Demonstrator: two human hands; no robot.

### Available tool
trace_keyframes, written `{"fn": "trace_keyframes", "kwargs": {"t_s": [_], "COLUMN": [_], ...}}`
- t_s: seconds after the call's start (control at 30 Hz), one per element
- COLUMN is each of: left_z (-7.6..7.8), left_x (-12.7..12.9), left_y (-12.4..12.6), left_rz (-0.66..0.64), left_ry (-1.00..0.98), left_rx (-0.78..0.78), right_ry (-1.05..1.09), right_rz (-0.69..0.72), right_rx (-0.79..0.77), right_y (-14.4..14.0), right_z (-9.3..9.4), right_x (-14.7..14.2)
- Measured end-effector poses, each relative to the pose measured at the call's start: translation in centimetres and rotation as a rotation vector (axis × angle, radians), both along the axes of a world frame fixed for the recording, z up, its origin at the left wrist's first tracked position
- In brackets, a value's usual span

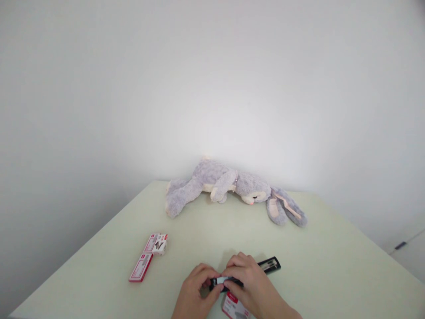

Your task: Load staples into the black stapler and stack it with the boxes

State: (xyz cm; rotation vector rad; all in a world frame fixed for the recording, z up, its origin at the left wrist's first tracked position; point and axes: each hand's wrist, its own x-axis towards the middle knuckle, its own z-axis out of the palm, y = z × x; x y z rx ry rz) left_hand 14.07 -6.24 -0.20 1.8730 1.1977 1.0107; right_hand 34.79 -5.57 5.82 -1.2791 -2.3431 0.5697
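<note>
Both hands meet over a black stapler (269, 265) lying on the pale green table (332, 266) near its front edge. My left hand (196, 290) pinches the stapler's near end with fingertips closed on it. Draped over the stapler's middle, my right hand (249, 283) grips it, leaving only the far black end showing. A silvery strip shows between the fingertips of the two hands. A small red-and-white box (232, 306) lies under my right wrist, partly hidden.
Two red-and-white staple boxes (148, 257) lie to the left of the hands, one of them open. A grey plush rabbit (229, 188) lies on its side along the table's far edge, against a white wall.
</note>
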Motion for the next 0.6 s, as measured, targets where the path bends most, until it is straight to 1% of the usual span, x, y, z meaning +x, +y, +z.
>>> {"fn": "trace_keyframes", "kwargs": {"t_s": [0.13, 0.23, 0.27, 0.33, 0.4, 0.47, 0.53, 0.6], "left_z": [0.0, -0.4, -0.6, -0.9, -1.0, -0.7, -0.1, 0.4], "left_x": [0.1, -0.4, -0.7, -1.4, -1.9, -2.0, -1.7, -1.4], "left_y": [0.0, 0.1, 0.0, -0.1, -0.4, -0.6, -0.8, -0.9], "left_rz": [0.0, 0.011, 0.022, 0.051, 0.075, 0.089, 0.099, 0.11], "left_ry": [0.032, 0.096, 0.142, 0.254, 0.342, 0.381, 0.391, 0.387], "left_rx": [-0.008, 0.017, 0.036, 0.063, 0.054, 0.018, -0.014, -0.036], "right_ry": [-0.03, -0.041, -0.031, 0.002, 0.013, 0.007, 0.033, 0.108], "right_rz": [0.012, 0.007, -0.016, -0.113, -0.23, -0.301, -0.303, -0.271], "right_rx": [0.03, 0.044, 0.049, 0.048, 0.005, -0.063, -0.121, -0.163], "right_y": [-0.2, -0.5, -0.7, -1.1, -1.5, -1.8, -2.0, -2.2], "right_z": [0.1, 0.2, 0.2, 0.2, 0.2, -0.1, -0.6, -1.5], "right_x": [-0.1, 0.2, 0.4, 0.9, 1.1, 0.8, -0.1, -0.9]}}
